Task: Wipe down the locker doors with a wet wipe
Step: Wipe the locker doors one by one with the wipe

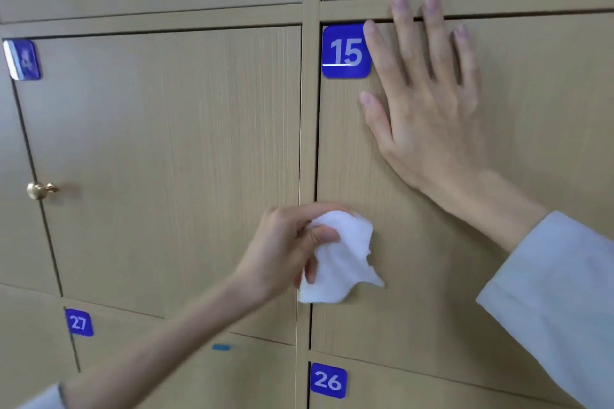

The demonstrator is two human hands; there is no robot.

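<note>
A white wet wipe is bunched in my left hand, whose fingers and thumb pinch it against the lower left part of the light wooden locker door 15. My right hand lies flat with straight, spread fingers on the upper part of that same door, just right of the blue number plate "15". Its fingertips reach the gap at the door's top edge.
Left of door 15 is another wooden door with a brass knob and a blue plate. Below are doors marked 27 and 26. More doors run along the top.
</note>
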